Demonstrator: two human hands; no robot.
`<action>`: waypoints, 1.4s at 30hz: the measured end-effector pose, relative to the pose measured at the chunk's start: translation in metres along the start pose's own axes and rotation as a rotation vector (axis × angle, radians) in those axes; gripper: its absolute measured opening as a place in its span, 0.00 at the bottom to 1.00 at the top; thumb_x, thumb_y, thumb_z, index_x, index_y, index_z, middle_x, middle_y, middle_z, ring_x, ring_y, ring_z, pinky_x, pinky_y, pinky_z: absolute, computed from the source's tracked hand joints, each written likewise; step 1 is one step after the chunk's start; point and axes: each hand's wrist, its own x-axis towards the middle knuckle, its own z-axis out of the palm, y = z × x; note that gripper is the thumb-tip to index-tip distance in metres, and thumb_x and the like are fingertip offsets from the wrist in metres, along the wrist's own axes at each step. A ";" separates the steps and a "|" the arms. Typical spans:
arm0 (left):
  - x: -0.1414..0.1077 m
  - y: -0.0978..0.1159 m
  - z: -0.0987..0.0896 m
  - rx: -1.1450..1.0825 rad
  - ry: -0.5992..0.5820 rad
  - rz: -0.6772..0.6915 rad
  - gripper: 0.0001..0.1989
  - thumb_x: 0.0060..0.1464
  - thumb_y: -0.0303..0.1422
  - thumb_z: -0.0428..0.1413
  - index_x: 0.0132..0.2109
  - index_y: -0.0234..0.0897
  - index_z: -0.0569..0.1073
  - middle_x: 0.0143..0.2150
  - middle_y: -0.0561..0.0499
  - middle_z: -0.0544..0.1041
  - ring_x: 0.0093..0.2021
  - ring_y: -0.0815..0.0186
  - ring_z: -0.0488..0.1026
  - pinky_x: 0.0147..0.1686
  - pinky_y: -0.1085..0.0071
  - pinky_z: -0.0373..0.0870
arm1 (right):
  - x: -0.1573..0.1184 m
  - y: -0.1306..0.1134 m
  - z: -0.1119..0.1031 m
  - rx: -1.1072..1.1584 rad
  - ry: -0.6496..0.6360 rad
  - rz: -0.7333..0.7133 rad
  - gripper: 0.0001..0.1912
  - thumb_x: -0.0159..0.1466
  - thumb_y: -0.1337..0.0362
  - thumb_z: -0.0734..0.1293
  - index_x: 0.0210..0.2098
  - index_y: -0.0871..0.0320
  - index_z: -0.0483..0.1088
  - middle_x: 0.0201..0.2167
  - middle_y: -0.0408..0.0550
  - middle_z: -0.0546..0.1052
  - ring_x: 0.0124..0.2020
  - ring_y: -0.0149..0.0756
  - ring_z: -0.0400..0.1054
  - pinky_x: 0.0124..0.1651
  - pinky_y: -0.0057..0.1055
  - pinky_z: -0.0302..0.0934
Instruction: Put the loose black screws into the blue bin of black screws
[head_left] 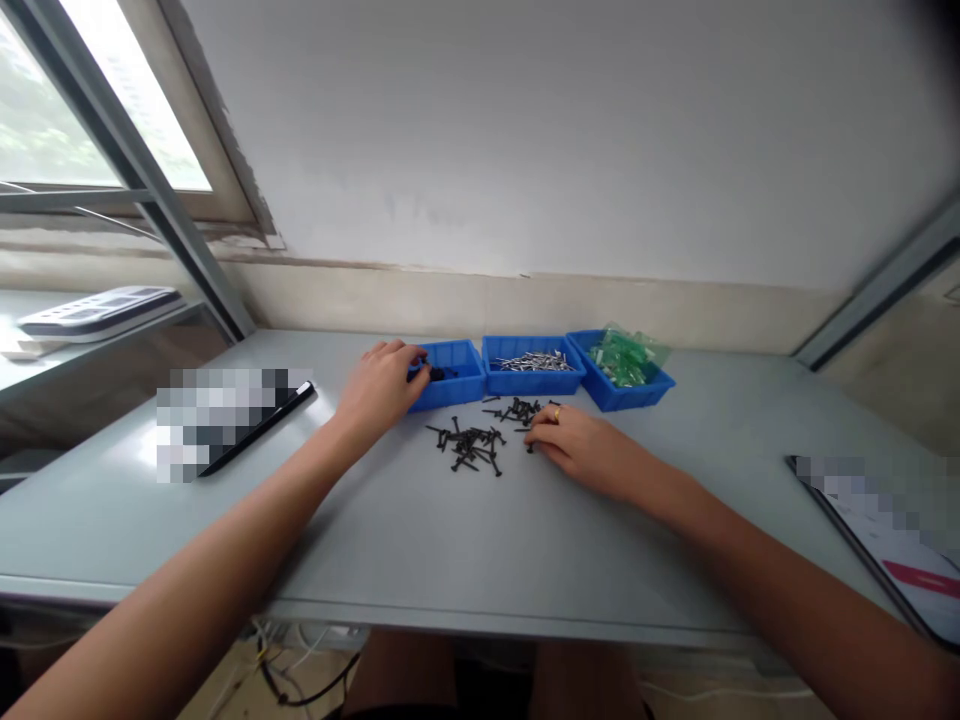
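My left hand (386, 385) reaches over the near left side of a blue bin (469, 388), where black screws (442, 373) lie. Its fingers are curled toward the thumb, and a dark bit shows between the tips, too small to make out. Lower down on the table, my right hand (581, 445), with a ring on one finger, pinches a black screw (530, 448) at its fingertips. Just left of that hand is a loose pile of black screws (472, 445). A smaller cluster of black screws (519, 410) lies behind it, partly covered by my fingers.
A middle blue bin (536, 382) contains silver nails or screws (536, 362). The right blue bin (637, 398) holds green plastic bags (626, 355). A dark-edged device (259, 430) lies left, partly blurred out; a tablet (885, 545) lies right. Metal posts flank the grey table (450, 560).
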 end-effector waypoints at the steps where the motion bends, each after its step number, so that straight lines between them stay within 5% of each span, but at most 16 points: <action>1: -0.001 0.002 0.000 -0.009 0.009 0.007 0.14 0.58 0.36 0.48 0.45 0.35 0.73 0.40 0.45 0.75 0.45 0.55 0.68 0.44 0.62 0.65 | 0.000 0.000 0.000 -0.002 0.000 -0.001 0.13 0.63 0.72 0.58 0.39 0.56 0.72 0.42 0.49 0.71 0.42 0.38 0.65 0.43 0.36 0.63; 10: -0.009 0.024 -0.011 -0.174 0.078 0.161 0.14 0.58 0.35 0.49 0.49 0.35 0.70 0.41 0.46 0.73 0.45 0.59 0.67 0.46 0.64 0.64 | 0.003 -0.005 -0.002 -0.011 0.082 -0.002 0.10 0.66 0.67 0.57 0.38 0.58 0.69 0.38 0.50 0.72 0.41 0.38 0.66 0.43 0.36 0.62; 15: -0.026 0.048 -0.010 -0.381 -0.176 0.495 0.12 0.60 0.36 0.48 0.46 0.37 0.72 0.39 0.48 0.73 0.42 0.63 0.69 0.42 0.68 0.66 | 0.003 -0.013 -0.006 0.038 0.102 -0.011 0.09 0.66 0.66 0.57 0.39 0.58 0.68 0.33 0.47 0.74 0.35 0.36 0.68 0.39 0.34 0.62; 20: -0.034 0.056 -0.001 -0.445 -0.337 0.580 0.10 0.59 0.36 0.51 0.42 0.37 0.73 0.37 0.49 0.73 0.39 0.65 0.69 0.38 0.70 0.66 | 0.002 -0.019 -0.009 0.053 0.173 -0.109 0.09 0.66 0.67 0.57 0.40 0.58 0.69 0.34 0.48 0.75 0.37 0.36 0.69 0.39 0.32 0.61; 42: -0.033 0.058 -0.008 -0.616 -0.303 0.522 0.08 0.59 0.33 0.51 0.43 0.37 0.73 0.35 0.49 0.73 0.38 0.67 0.70 0.38 0.70 0.67 | 0.002 -0.022 -0.011 0.048 0.155 -0.094 0.12 0.67 0.64 0.57 0.39 0.59 0.70 0.31 0.47 0.75 0.34 0.35 0.68 0.36 0.31 0.60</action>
